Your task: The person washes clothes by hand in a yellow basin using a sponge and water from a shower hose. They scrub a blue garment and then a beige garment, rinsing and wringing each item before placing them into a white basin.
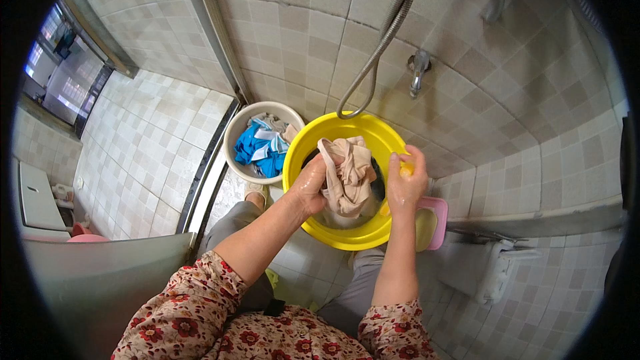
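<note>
My left hand grips a bunched beige garment and holds it over the yellow plastic basin. Over the basin's right side, my right hand is closed on a small yellow object. It looks like a bar of soap, but the fingers hide most of it. Both hands are wet. Below the garment, dark cloth and cloudy water show inside the basin.
A pale tub holding blue and white clothes stands left of the basin. A metal shower hose hangs over the basin's far rim. The wall has a tap. A pink tray sits at right; a glass panel at left.
</note>
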`<state>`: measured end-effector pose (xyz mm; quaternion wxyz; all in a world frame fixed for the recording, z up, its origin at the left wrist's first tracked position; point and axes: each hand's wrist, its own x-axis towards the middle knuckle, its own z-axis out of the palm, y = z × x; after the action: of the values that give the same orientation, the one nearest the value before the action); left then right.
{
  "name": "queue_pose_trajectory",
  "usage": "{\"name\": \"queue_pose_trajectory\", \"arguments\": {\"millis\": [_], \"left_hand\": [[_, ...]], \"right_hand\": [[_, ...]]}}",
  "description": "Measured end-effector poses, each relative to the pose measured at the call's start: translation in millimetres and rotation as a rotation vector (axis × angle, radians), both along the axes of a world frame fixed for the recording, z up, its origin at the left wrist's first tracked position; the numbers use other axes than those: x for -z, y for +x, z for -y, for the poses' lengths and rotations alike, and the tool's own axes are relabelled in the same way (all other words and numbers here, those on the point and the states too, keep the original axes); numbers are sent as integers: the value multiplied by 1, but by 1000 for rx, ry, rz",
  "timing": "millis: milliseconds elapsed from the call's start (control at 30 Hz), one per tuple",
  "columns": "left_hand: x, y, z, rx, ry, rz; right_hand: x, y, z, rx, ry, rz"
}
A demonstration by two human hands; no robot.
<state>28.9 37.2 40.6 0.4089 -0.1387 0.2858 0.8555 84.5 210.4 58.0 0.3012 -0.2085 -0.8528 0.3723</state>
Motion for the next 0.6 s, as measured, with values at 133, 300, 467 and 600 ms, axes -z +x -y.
{"name": "queue_pose_trajectory", "arguments": {"millis": [133,300,467,600], "left_hand": [[20,3,6,-66,17,-35],[25,21,-5,-128,203,-42],[27,20,1,17,12,74],[33,7,-1,5,169,51]], "right_hand": [[-33,2,65,-254,206,-174],[-7,-20,89,-448,283,196],[12,-33,57,-330,-226,498],[39,-36,37,-361,-583,365]]}}
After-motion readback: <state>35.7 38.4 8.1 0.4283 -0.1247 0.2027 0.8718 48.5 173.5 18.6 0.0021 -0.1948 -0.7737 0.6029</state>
